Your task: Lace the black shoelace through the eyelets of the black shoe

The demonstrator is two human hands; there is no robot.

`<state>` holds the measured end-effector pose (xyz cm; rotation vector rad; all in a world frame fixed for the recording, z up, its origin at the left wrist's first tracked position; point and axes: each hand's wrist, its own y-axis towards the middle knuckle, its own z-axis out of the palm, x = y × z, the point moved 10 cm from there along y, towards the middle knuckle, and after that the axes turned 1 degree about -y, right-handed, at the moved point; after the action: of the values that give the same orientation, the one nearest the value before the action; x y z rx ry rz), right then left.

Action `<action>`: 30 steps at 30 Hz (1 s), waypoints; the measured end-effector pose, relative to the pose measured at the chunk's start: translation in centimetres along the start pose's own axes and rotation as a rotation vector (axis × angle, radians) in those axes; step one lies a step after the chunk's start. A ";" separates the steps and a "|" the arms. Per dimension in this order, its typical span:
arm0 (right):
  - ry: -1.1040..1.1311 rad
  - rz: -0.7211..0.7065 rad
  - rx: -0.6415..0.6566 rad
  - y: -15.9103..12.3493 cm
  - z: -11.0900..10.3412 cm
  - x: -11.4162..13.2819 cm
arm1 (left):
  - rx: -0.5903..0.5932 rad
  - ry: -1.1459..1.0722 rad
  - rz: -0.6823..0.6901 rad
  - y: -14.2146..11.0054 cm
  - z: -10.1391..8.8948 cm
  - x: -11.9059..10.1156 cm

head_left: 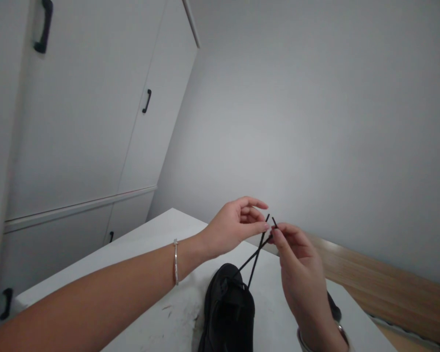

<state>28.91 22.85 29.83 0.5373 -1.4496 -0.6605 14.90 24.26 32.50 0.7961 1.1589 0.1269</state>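
Black lace-up shoe [229, 308] lies on the white desk [161, 230]; left hand [232, 227] and right hand [302, 274] each pinch a thin black lace end [256, 254], crossed above it, no knot yet tied.

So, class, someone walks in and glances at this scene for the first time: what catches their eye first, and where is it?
Two hands meet at the centre, the left hand and right hand each pinching a tip of thin black laces pulled up taut. The laces run down to a black shoe on a white table at bottom centre. A silver bracelet rings the left wrist.
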 end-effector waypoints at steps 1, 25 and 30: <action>0.047 0.014 -0.020 0.1 -0.3 -0.1 | -0.006 -0.026 0.000 0.0 -0.3 0.2; -0.346 0.355 0.098 -7.4 -9.3 -12.7 | 0.022 0.692 -0.275 -8.6 -11.1 10.0; -0.403 0.341 0.266 -8.4 -5.8 -13.5 | 0.227 0.894 -0.180 -8.8 -6.2 11.1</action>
<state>33.96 25.90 13.89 0.3558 -1.9717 -0.3133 11.69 26.23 17.53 0.8494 2.1129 0.2150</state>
